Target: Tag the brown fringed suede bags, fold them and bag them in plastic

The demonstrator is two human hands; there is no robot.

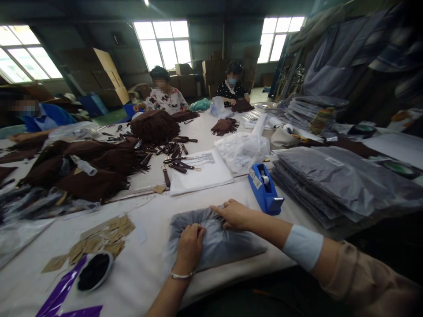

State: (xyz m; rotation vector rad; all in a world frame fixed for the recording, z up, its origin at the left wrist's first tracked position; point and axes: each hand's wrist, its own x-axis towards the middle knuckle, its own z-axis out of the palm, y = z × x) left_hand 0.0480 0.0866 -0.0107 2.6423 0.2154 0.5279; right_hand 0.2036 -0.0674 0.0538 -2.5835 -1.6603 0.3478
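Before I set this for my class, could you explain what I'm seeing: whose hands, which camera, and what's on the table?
There is no machine here, only a person's bare hands. The single picture comes from a camera worn on that person's head, looking forward and down.

The left hand, with a silver bangle at its wrist, and the right hand both touch a soft, shiny grey package; whether either pinches it is hard to tell.

On the white-covered table, a blue tape dispenser stands beyond the package. Flat grey plastic-wrapped bundles are stacked to the right, brown paper tags lie to the left, and dark-brown fringed pieces sit further back.
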